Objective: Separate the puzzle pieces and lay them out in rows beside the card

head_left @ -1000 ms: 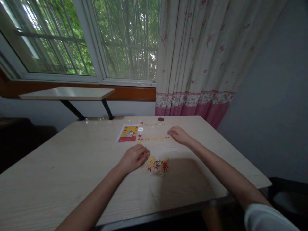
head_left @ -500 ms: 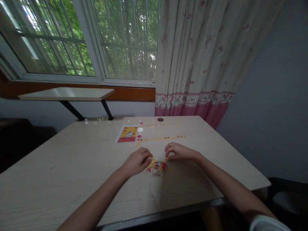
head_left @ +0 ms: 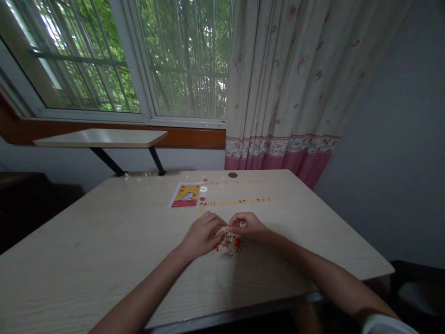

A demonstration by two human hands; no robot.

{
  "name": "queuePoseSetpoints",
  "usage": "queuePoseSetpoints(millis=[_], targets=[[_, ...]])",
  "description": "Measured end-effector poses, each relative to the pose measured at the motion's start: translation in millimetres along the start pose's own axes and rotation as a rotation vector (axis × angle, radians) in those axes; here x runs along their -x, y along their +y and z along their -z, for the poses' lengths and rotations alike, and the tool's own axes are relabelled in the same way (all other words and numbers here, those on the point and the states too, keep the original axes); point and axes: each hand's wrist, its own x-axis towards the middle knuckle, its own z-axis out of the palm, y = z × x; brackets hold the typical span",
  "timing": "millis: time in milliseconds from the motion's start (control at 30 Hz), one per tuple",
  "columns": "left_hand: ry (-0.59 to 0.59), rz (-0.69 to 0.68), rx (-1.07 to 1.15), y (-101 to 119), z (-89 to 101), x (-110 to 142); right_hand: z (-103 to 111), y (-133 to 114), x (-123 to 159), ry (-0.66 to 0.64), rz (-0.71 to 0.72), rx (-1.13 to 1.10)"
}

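A loose heap of small jigsaw pieces [head_left: 229, 246], coloured yellow, red, white and cream, lies on the table in front of me. Just over its far side, my left hand [head_left: 205, 235] and my right hand [head_left: 249, 226] meet at their fingertips. Between them shows a tiny yellow jigsaw piece [head_left: 228, 228]. The right thumb and forefinger pinch it; the left fingers are curled closed against it from the other side. My left hand partly hides the heap's left edge.
Beyond the hands lies a picture card [head_left: 186, 195] with a white animal on yellow and red. Right of it, a row of jigsaw pieces [head_left: 236, 202] and a fainter row behind run across the table [head_left: 121, 260]. A raised shelf [head_left: 104, 138] stands at the back left.
My right hand has moved left with the yellow piece, up to the left fingertips. My left hand has shifted slightly right. The view has tilted a little.
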Motion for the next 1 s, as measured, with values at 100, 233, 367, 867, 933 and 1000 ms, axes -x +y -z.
queuePoseSetpoints(millis=[100,233,367,867,933,1000], targets=[[0.035,-0.016,-0.015,0,-0.8,0,-3,5,-3,0.021,-0.039,-0.102],[0.049,-0.051,-0.016,-1,-2.1,1,-6,8,-5,0.053,-0.106,-0.214],[0.075,-0.065,-0.001,-2,-3.2,1,-7,4,-4,0.042,-0.095,-0.226],[0.233,-0.009,0.028,-8,-3.2,1,-4,0,1,0.348,0.429,0.519],[0.213,-0.004,0.032,-8,-3.0,1,-3,-1,1,0.358,0.445,0.539],[0.204,0.001,0.033,-9,-2.0,1,1,-2,1,0.379,0.47,0.561]])
